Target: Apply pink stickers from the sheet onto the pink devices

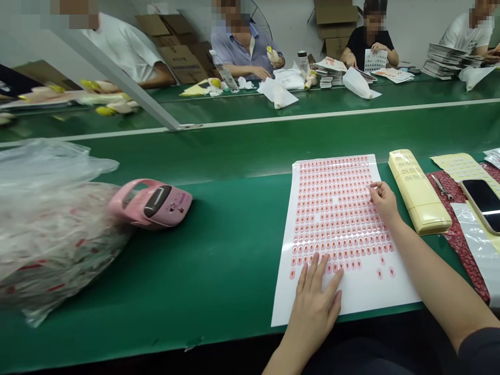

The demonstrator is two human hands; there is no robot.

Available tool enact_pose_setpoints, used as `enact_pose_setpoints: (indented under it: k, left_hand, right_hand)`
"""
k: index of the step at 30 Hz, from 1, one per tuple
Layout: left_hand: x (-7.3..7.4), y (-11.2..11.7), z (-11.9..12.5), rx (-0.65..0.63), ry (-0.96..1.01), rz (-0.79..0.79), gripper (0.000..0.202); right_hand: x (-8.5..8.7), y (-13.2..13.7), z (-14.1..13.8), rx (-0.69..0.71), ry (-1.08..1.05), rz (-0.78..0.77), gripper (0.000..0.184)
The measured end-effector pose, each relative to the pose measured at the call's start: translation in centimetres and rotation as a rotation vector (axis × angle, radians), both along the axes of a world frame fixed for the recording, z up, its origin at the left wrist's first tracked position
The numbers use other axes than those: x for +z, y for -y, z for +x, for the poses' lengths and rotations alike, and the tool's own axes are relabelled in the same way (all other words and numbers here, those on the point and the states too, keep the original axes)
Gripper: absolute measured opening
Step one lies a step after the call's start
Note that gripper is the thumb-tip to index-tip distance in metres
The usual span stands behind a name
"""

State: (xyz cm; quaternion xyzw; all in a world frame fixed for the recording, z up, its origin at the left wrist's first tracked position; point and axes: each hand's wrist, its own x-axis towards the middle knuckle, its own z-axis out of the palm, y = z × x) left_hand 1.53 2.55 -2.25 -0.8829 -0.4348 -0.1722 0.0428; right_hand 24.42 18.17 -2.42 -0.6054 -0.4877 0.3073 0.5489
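A white sheet (351,291) lies on the green table, covered with rows of small pink stickers, each with a darker red mark. Fingers spread, my left hand (314,297) rests flat on the sheet's lower left part, over the lowest rows. My right hand (385,203) is at the sheet's right edge, thumb and forefinger pinched together. A tiny pale bit shows at those fingertips, too small to name. Two gaps break the sticker rows near the middle. A few single stickers sit apart at the lower right.
Right of the sheet are a cream-yellow long pack (420,192), tweezers (442,186), red bubble wrap (463,239) and a phone (482,204). Leftward lie a pink handled device (152,203) and a clear plastic bag (58,239). A slanted metal post (128,73) stands before several people working opposite.
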Motion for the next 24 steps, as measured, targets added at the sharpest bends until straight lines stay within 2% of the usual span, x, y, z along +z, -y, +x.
enact_pose_setpoints:
  k: [6,10,24]
  left_hand:
    - [-0.4,-0.3,0.6,-0.024,0.041,0.000,0.042]
    - [-0.5,-0.5,1.1,-0.025,0.096,-0.012,0.036]
    - [0.1,-0.9,1.9,-0.077,0.065,-0.112,0.033]
  right_hand:
    - [-0.2,-0.1,0.0,0.000,-0.004,0.005,0.015]
    - [-0.3,-0.2,0.0,-0.001,-0.001,0.012,0.015]
    - [0.0,-0.2,-0.2,0.008,-0.012,0.001,0.014]
